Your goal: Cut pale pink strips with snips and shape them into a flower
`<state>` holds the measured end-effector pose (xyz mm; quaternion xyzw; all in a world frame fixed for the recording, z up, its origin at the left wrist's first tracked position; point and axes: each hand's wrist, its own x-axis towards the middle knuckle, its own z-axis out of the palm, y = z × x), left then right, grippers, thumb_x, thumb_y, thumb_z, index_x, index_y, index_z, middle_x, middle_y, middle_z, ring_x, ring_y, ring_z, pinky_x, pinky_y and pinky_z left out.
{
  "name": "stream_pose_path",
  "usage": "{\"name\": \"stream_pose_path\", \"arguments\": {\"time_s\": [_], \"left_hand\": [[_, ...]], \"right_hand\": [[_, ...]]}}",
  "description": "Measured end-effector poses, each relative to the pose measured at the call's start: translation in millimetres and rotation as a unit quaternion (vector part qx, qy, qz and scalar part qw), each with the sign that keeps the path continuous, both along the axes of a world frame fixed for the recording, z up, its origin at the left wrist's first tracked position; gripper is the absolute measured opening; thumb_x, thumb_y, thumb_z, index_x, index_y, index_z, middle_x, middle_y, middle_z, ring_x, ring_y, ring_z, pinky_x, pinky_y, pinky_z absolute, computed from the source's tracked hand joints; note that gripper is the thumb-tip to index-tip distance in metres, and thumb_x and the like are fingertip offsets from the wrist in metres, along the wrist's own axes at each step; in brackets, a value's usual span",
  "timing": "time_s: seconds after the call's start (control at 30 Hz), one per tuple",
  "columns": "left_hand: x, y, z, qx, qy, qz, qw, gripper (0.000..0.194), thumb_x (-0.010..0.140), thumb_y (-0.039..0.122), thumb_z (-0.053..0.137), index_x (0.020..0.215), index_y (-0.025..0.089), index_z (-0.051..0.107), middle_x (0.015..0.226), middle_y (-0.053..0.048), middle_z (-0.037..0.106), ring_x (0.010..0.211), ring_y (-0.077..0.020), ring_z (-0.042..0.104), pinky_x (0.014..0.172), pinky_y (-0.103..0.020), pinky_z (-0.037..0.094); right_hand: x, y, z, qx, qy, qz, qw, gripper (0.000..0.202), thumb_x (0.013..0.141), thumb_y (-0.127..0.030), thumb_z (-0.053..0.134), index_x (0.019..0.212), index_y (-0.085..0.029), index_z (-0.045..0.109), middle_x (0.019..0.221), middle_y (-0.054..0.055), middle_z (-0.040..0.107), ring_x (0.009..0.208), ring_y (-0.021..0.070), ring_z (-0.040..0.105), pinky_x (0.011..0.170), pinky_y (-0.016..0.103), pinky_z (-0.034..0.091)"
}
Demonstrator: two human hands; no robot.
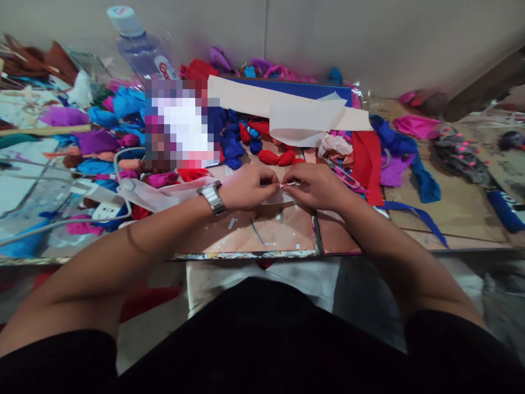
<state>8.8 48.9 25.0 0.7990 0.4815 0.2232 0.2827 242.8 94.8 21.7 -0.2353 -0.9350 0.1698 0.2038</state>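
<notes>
Two bare hands pinch a pale, sheer strip of thin material (281, 199) above a brown work table (283, 232).
The left hand (249, 185), below a silver metal wristwatch (212, 197), and the right hand (315, 185) nearly meet, thumbs pressed against fingertips on the strip; on the clear plastic bottle with a white cap (139, 52), a white label shows red lettering, seemingly starting "Ca", the rest unreadable, while white letters on a blue cylindrical object (506, 210) at far right are only partly visible; a pixelated patch hides things behind the left hand, a long cream strip (241, 98) lies beyond both, a flat red fabric strip (369, 164) lies beside the right hand, and a grey cord (116, 164) loops over colourful fabric bundles (98, 141) at left.
</notes>
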Motion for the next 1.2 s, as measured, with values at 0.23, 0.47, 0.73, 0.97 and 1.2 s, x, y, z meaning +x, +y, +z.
{"name": "stream_pose_path", "arguments": {"time_s": [0.23, 0.47, 0.73, 0.97, 1.2], "left_hand": [[1.8, -2.3, -2.2, 0.028, -0.042, 0.006, 0.999, 0.024, 0.091, 0.034, 0.060, 0.086, 0.015, 0.074, 0.079, -0.002, 0.072, 0.069, -0.0137, 0.059, 0.066, -0.027, 0.040], [8.8, -10.8, -6.8, 0.126, 0.020, 0.009, 0.992, 0.025, 0.093, 0.034, 0.058, 0.087, 0.017, 0.075, 0.075, -0.003, 0.072, 0.067, -0.0153, 0.060, 0.066, -0.031, 0.037], [11.1, -13.3, -12.5, 0.157, 0.055, 0.032, 0.986, 0.029, 0.098, 0.038, 0.057, 0.098, 0.019, 0.078, 0.083, -0.005, 0.078, 0.073, -0.0181, 0.067, 0.070, -0.032, 0.041], [10.5, -14.4, -6.0, 0.102, 0.088, 0.031, 0.990, 0.033, 0.098, 0.041, 0.054, 0.098, 0.019, 0.078, 0.083, -0.007, 0.077, 0.074, -0.0200, 0.066, 0.068, -0.033, 0.038], [4.3, -9.1, 3.6, 0.046, 0.099, -0.002, 0.994, 0.029, 0.092, 0.037, 0.058, 0.087, 0.016, 0.078, 0.072, -0.006, 0.071, 0.061, -0.0161, 0.055, 0.063, -0.032, 0.033]], "right_hand": [[-1.4, 1.4, -5.5, 0.058, 0.022, 0.003, 0.998, 0.015, 0.098, -0.029, 0.062, 0.097, -0.019, 0.073, 0.088, 0.009, 0.075, 0.086, 0.0248, 0.067, 0.077, 0.035, 0.045], [-5.7, -2.7, -7.6, -0.026, 0.068, -0.002, 0.997, 0.009, 0.089, -0.023, 0.062, 0.085, -0.018, 0.070, 0.082, 0.005, 0.072, 0.076, 0.0203, 0.063, 0.073, 0.032, 0.042], [-4.4, -6.1, -3.7, -0.078, 0.069, -0.037, 0.994, 0.012, 0.088, -0.025, 0.064, 0.091, -0.018, 0.073, 0.089, 0.006, 0.076, 0.083, 0.0214, 0.068, 0.076, 0.031, 0.045], [-4.6, -3.6, -6.0, -0.045, 0.042, -0.045, 0.997, 0.016, 0.091, -0.029, 0.062, 0.088, -0.019, 0.074, 0.086, 0.007, 0.076, 0.083, 0.0230, 0.068, 0.077, 0.033, 0.045], [-3.8, -3.0, -6.1, -0.057, 0.025, -0.064, 0.996, 0.013, 0.086, -0.023, 0.064, 0.088, -0.019, 0.076, 0.085, 0.006, 0.077, 0.081, 0.0220, 0.068, 0.074, 0.032, 0.044]]}}
